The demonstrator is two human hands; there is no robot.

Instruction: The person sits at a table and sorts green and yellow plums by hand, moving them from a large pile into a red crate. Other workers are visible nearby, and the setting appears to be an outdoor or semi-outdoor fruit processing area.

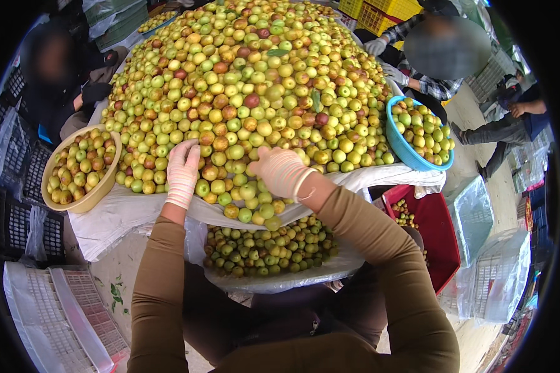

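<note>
A large heap of green, yellow and brown jujubes (242,81) covers the white-sheeted surface before me. At its near edge, my left hand (183,173) rests on the fruit, open, with its fingers bent. To the right, my right hand (283,171) lies over the heap with fingers apart and curved toward the middle; no fruit shows in its grasp. Both hands wear pale, striped coverings. Between them, loose jujubes (249,193) spill over the sheet's lip. Below it, a lined container (292,283) in front of my knees holds more jujubes, partly hidden by the sheet.
A tan basin (113,163) of jujubes stands left, a blue basin (399,146) right. Below the right one sits a red bin (445,248) with some fruit. Plastic-covered crates (50,311) flank me. One person sits far left; another, gloved, works far right; someone else is beyond.
</note>
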